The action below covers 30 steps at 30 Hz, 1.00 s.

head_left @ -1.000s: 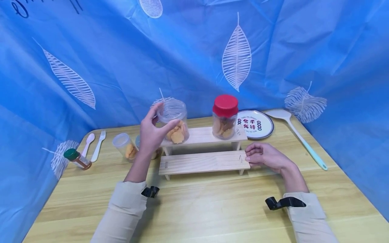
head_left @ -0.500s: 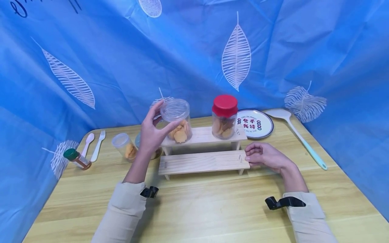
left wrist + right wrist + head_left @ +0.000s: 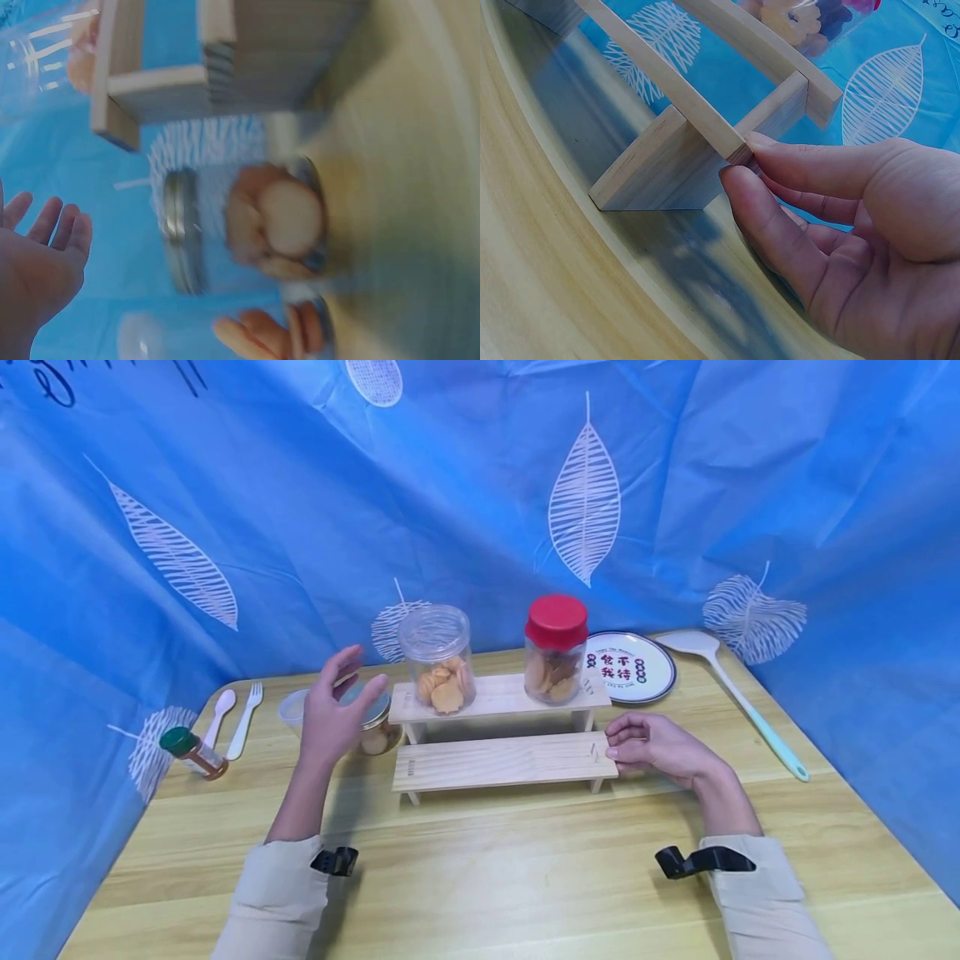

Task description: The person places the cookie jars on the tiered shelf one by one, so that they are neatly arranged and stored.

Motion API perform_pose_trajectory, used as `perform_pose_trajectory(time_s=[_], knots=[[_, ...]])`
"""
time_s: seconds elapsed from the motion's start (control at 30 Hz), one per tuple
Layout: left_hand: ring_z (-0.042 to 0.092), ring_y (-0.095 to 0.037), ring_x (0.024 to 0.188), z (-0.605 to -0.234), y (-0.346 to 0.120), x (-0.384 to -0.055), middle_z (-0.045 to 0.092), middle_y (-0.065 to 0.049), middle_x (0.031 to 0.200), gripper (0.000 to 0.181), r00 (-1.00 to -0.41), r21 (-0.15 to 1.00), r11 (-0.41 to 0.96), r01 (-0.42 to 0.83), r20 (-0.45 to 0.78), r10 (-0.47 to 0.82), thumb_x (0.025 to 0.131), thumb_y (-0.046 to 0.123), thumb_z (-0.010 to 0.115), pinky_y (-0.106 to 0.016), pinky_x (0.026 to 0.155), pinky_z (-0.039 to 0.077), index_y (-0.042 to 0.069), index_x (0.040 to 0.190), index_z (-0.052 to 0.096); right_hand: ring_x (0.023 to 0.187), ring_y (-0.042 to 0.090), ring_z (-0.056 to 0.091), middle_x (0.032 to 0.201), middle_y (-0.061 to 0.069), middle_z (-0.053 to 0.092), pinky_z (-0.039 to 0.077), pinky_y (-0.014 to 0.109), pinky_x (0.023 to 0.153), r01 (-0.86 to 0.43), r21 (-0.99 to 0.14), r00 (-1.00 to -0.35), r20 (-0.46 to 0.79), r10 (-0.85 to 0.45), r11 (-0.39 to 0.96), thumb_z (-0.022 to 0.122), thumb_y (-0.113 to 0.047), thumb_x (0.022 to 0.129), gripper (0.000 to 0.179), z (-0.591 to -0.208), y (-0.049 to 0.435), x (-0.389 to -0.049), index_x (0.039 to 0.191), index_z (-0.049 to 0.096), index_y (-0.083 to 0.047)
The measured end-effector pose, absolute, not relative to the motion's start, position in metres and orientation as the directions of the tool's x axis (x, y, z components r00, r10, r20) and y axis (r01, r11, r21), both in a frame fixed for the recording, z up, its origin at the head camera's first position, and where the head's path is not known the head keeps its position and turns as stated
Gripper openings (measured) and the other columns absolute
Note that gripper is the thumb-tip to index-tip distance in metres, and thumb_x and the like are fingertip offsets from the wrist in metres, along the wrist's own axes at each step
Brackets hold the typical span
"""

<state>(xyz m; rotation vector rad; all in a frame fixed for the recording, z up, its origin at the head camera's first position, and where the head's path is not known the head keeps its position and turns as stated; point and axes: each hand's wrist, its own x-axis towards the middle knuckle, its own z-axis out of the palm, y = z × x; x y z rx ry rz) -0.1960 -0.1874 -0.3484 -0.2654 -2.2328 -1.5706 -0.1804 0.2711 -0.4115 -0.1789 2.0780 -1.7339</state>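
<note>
A two-step wooden shelf (image 3: 502, 762) stands at mid-table. My right hand (image 3: 663, 747) pinches the right end of its lower board between thumb and finger, as the right wrist view shows with the hand (image 3: 855, 232) close up. On the upper step, a clear-lidded jar of cookies (image 3: 437, 664) stands left and a red-lidded cookie jar (image 3: 557, 647) right. My left hand (image 3: 330, 722) is empty, fingers spread, left of the shelf. Closest to it are a metal-lidded cookie jar (image 3: 378, 731) and a smaller clear jar (image 3: 291, 708), partly hidden behind the hand.
Far left lie a green-capped bottle (image 3: 192, 753), a small spoon (image 3: 219, 714) and a fork (image 3: 244, 720). Behind the shelf's right side is a round plate (image 3: 637, 668), with a long-handled spatula (image 3: 738, 697) beside it. A blue curtain (image 3: 480, 510) hangs behind the table.
The clear-lidded jar slid slightly right on the upper step. My left hand has since let go of it and moved left and down. The right hand stays on the lower board.
</note>
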Motion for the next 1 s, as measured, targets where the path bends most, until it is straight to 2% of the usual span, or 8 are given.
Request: perform_pose_trajectory(time_s=[0.2,0.37,0.6,0.7,0.8,0.83,0.9,1.0], knots=[[0.047,-0.031,0.137,-0.363,-0.206,-0.191,0.054,-0.014,0.145,0.053,-0.929,0.879,0.388,0.277,0.348,-0.124,0.098,0.024,0.070,-0.043,0.115,0.037,0.004,0.144,0.054,0.091,0.021,0.064,0.110,0.018,0.056,0.060,0.036,0.083,0.173,-0.962,-0.898,-0.242,-0.367,0.210,0.072,-0.004,0.092,0.047,-0.411,0.271,-0.180,0.126,0.047,0.015],[0.040,-0.038,0.142,-0.369,-0.216,-0.186,0.044,-0.020,0.153,0.057,-0.959,0.864,0.471,0.176,0.258,-0.115,0.100,0.030,0.066,-0.045,0.117,0.033,0.002,0.147,0.050,0.091,0.021,0.064,0.110,0.018,0.056,0.060,0.036,0.083,0.174,-0.961,-0.898,-0.244,-0.366,0.216,0.072,-0.005,0.092,0.047,-0.411,0.271,-0.181,0.127,0.047,0.014],[0.035,-0.041,0.144,-0.374,-0.222,-0.185,0.035,-0.015,0.160,0.065,-0.979,0.831,0.544,0.116,0.189,-0.079,0.101,0.036,0.065,-0.051,0.116,0.033,0.009,0.155,0.042,0.093,0.022,0.063,0.110,0.019,0.055,0.060,0.036,0.084,0.178,-0.960,-0.897,-0.249,-0.365,0.217,0.072,-0.005,0.092,0.047,-0.411,0.272,-0.181,0.127,0.047,0.014],[0.054,-0.040,0.126,-0.378,-0.222,-0.184,0.044,-0.020,0.153,0.069,-0.983,0.802,0.590,0.096,0.170,-0.071,0.099,0.035,0.067,-0.045,0.100,0.049,0.007,0.156,0.040,0.093,0.021,0.063,0.110,0.019,0.055,0.060,0.035,0.084,0.181,-0.960,-0.896,-0.251,-0.366,0.216,0.072,-0.005,0.092,0.047,-0.411,0.272,-0.181,0.127,0.047,0.014],[0.055,-0.035,0.098,-0.382,-0.222,-0.185,0.049,-0.022,0.148,0.074,-0.982,0.757,0.646,0.098,0.177,-0.058,0.097,0.035,0.071,-0.041,0.076,0.047,0.004,0.155,0.038,0.093,0.021,0.063,0.110,0.018,0.055,0.060,0.035,0.083,0.181,-0.960,-0.897,-0.250,-0.365,0.214,0.072,-0.004,0.092,0.047,-0.412,0.272,-0.181,0.127,0.047,0.014],[0.054,-0.036,0.099,-0.382,-0.222,-0.185,0.049,-0.022,0.148,0.076,-0.983,0.744,0.660,0.101,0.178,-0.050,0.096,0.035,0.072,-0.042,0.077,0.047,0.002,0.155,0.038,0.093,0.021,0.063,0.110,0.018,0.055,0.060,0.035,0.083,0.181,-0.960,-0.897,-0.250,-0.365,0.213,0.072,-0.004,0.092,0.047,-0.411,0.271,-0.181,0.127,0.047,0.014],[0.054,-0.039,0.118,-0.383,-0.222,-0.185,0.040,-0.023,0.156,0.082,-0.985,0.729,0.677,0.104,0.172,-0.034,0.094,0.037,0.074,-0.048,0.090,0.049,-0.001,0.156,0.035,0.093,0.021,0.063,0.110,0.018,0.055,0.060,0.035,0.083,0.180,-0.961,-0.897,-0.249,-0.366,0.212,0.072,-0.004,0.092,0.047,-0.411,0.271,-0.181,0.127,0.047,0.014],[0.037,-0.043,0.142,-0.383,-0.222,-0.187,0.032,-0.025,0.159,0.090,-0.990,0.721,0.687,0.092,0.141,-0.015,0.092,0.040,0.075,-0.057,0.109,0.039,-0.002,0.157,0.029,0.093,0.021,0.063,0.110,0.018,0.055,0.060,0.035,0.083,0.182,-0.960,-0.896,-0.250,-0.366,0.211,0.072,-0.005,0.092,0.047,-0.411,0.271,-0.180,0.127,0.047,0.014]])
